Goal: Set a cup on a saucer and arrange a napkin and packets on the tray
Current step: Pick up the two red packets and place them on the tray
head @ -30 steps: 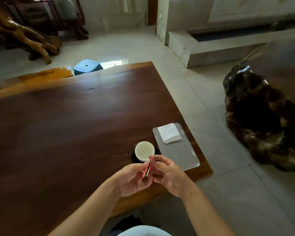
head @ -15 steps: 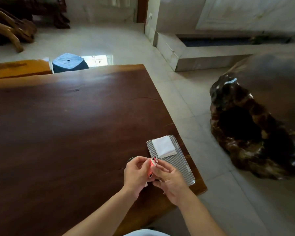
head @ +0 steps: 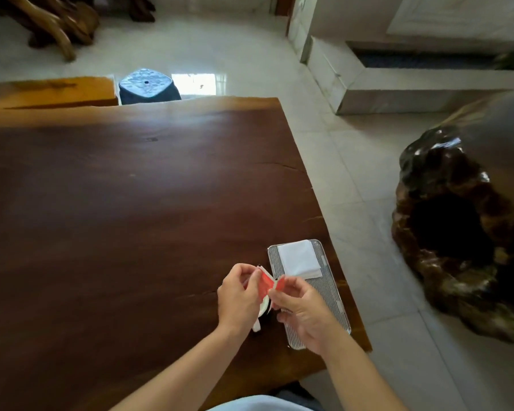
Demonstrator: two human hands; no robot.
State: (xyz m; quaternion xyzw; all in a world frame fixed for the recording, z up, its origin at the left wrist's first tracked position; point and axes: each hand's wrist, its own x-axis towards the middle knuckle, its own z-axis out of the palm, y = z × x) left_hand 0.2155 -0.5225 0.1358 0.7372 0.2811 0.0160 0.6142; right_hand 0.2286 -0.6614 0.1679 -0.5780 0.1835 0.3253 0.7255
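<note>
A ribbed clear tray (head: 330, 295) lies near the table's right front corner, with a folded white napkin (head: 299, 258) on its far end. My left hand (head: 239, 296) and my right hand (head: 304, 310) hover just left of the tray, each pinching red packets (head: 266, 284) that fan apart between them. A sliver of the white cup (head: 264, 310) shows under my hands; most of the cup and its saucer are hidden.
The big dark wooden table (head: 131, 218) ends close to the tray on the right and front. A large dark root-like sculpture (head: 463, 238) stands on the tiled floor to the right. A blue stool (head: 146, 86) sits beyond the far edge.
The packets, held together a second ago, are now spread apart between my two hands. My hands moved over the cup, hiding it. The view tilted further down.
</note>
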